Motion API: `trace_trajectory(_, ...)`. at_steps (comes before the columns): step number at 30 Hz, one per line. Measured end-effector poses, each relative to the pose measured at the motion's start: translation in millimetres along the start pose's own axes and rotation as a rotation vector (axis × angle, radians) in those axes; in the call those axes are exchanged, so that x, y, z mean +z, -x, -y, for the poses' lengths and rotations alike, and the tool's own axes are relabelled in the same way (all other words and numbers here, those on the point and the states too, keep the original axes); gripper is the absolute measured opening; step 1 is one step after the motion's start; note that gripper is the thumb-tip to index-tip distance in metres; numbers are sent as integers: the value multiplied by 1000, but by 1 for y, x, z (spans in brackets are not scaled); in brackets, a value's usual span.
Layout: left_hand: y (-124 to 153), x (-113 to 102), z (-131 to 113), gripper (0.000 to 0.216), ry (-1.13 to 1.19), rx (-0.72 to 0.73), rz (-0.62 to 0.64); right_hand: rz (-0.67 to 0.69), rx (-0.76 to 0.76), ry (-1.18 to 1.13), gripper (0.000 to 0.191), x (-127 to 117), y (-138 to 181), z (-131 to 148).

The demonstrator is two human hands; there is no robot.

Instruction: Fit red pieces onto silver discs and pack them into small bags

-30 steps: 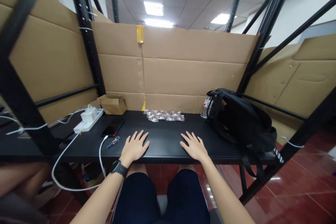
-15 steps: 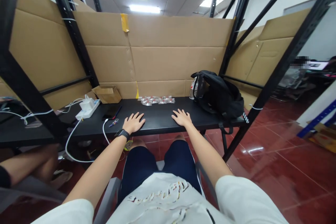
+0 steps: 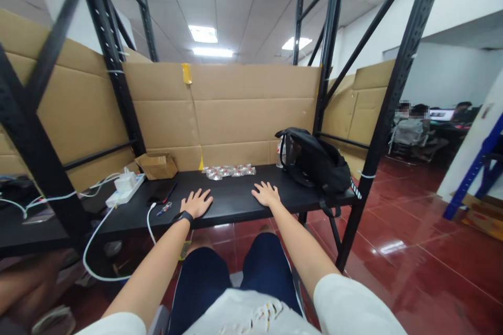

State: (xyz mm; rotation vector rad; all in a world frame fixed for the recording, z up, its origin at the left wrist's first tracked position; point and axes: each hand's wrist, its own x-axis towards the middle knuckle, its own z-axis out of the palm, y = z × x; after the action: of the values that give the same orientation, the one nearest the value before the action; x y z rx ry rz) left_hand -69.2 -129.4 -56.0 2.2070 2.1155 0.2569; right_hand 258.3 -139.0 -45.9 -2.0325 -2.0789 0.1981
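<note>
Palm down on the black tabletop (image 3: 231, 193), my left hand (image 3: 196, 203) lies with its fingers spread and holds nothing. A dark watch is on that wrist. My right hand (image 3: 266, 194) rests flat on the same surface, fingers apart, also holding nothing. Beyond the hands, against the cardboard, lies a row of small clear plastic packets (image 3: 229, 171) with red marks; their contents are too small to make out. Left of my left hand are a small bunch of keys or trinkets (image 3: 164, 209) and a dark phone (image 3: 159, 193) by a white cable.
A black backpack (image 3: 318, 162) stands at the right, partly hiding a clear bottle (image 3: 280, 154). At the left are an open cardboard box (image 3: 157, 166) and a white power strip (image 3: 124, 191). Cardboard walls (image 3: 251, 120) and black metal posts (image 3: 385, 110) enclose the table. Another person's legs (image 3: 35, 282) show lower left.
My view has tilted up and turned slightly right, so the table appears lower in the picture. Both hands stay flat on the table. The other person's legs at lower left have shifted.
</note>
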Motion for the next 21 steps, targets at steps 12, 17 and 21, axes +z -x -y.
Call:
trace_trajectory(12,-18,5,-3,63,22,-78,-77,-130,77,34,57,1,-31,-5)
trace_trajectory(17,-41,17,2,62,17,-113,-96,-208,79,39,55,18,-57,-17)
trace_trajectory(21,-76,32,11,63,0,-137,-152,-357,45,63,51,38,-100,-38)
